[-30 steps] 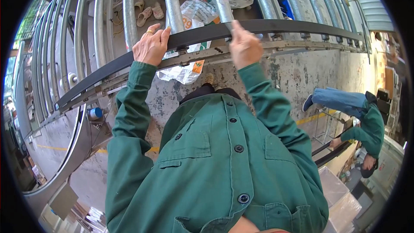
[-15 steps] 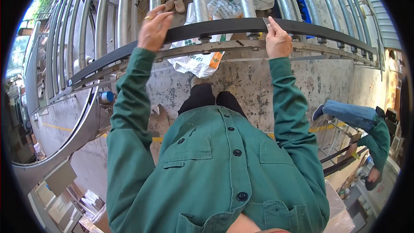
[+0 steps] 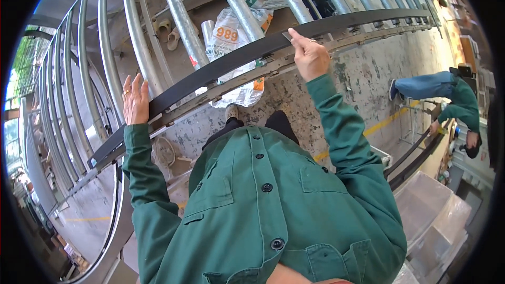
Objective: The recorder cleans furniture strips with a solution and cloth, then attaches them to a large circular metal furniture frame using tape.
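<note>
A long black bar (image 3: 221, 69) lies across the near ends of a row of silver metal rollers. My left hand (image 3: 135, 100) rests over the bar toward its left end, fingers stretched out and slightly apart, with nothing in its grasp. Farther right along the bar is my right hand (image 3: 312, 59), curled closed with the index finger pointing forward. A thin grey flat piece (image 3: 286, 35) shows at that fingertip, against the bar; its kind is too small to tell, and the palm is hidden.
Under the rollers (image 3: 236, 5) lie a white printed plastic sack (image 3: 247, 92) and some clogs (image 3: 173, 40). A worn metal rail (image 3: 279, 63) runs below the bar. At right, a co-worker in a green sleeve (image 3: 456, 110) handles dark strips (image 3: 407, 160) near clear plastic bins (image 3: 423, 200).
My left hand has slid leftward along the bar and come down with fingers straightened. The view has turned, so the bar slants more. My right hand keeps the grey piece at the bar.
</note>
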The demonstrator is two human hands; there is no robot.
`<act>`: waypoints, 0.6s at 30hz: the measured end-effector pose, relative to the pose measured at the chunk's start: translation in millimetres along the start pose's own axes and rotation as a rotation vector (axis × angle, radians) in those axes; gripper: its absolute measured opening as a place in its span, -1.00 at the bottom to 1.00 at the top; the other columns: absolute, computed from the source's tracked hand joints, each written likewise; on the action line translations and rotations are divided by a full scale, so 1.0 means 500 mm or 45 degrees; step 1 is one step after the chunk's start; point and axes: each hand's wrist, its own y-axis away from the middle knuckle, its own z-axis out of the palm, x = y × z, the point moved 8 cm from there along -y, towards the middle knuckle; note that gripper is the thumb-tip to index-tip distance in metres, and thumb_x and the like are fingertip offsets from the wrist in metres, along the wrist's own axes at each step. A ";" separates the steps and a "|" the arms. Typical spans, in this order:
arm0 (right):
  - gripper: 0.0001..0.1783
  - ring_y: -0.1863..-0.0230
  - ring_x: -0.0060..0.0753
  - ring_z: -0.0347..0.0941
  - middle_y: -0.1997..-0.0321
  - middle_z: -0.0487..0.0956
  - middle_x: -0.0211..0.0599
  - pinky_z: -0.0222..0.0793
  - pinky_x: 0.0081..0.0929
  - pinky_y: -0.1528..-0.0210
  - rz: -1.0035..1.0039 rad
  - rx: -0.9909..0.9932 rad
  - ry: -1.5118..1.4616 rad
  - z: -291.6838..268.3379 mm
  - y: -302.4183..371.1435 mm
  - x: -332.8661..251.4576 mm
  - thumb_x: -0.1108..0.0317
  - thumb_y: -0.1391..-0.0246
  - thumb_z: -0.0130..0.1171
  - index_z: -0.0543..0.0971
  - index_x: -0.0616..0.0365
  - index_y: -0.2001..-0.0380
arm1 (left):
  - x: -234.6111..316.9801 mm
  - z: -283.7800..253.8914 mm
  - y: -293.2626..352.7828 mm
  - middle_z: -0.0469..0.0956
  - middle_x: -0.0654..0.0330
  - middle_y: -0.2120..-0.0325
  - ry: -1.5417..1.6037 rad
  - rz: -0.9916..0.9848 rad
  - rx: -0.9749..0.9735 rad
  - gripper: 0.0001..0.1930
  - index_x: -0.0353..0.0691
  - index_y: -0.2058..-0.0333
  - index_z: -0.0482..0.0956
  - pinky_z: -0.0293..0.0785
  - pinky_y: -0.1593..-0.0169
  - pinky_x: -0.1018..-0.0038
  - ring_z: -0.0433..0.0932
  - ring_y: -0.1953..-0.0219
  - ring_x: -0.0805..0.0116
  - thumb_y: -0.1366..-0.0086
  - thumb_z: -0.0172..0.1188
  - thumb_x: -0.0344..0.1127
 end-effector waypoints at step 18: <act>-0.75 0.47 -0.37 0.55 0.35 0.57 -0.12 0.41 -0.47 0.46 0.229 0.103 -0.056 0.008 -0.012 0.056 0.30 -0.03 0.10 0.58 -0.07 0.18 | 0.007 0.003 -0.004 0.19 0.01 -0.11 0.093 -0.004 -0.072 -0.56 -0.10 -0.02 0.35 0.24 -0.06 0.22 0.26 -0.07 -0.03 -0.27 -0.14 0.02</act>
